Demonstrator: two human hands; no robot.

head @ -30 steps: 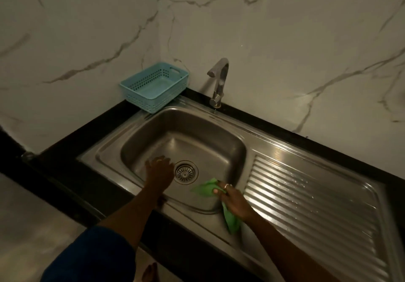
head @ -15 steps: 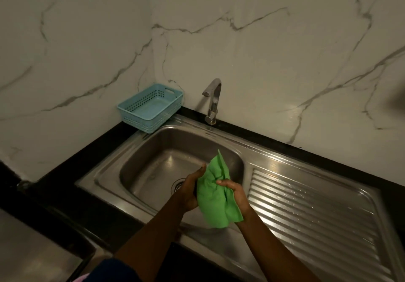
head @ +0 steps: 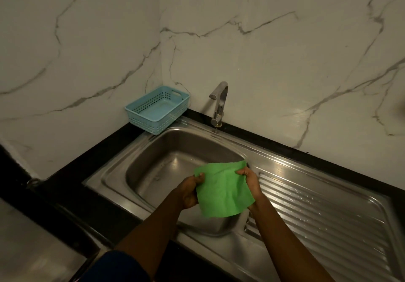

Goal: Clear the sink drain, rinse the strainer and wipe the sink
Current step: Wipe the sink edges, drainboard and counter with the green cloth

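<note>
Cloth (head: 223, 192) apparently in left hand (head: 189, 192), right hand (head: 252, 181)

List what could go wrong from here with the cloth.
The cloth is pinched only at its top corners by the left hand and right hand; a slip would likely drop it into the sink. It hides the drain, so leftover debris could go unseen. Droplets on the drainboard may get missed in dim light.
</note>
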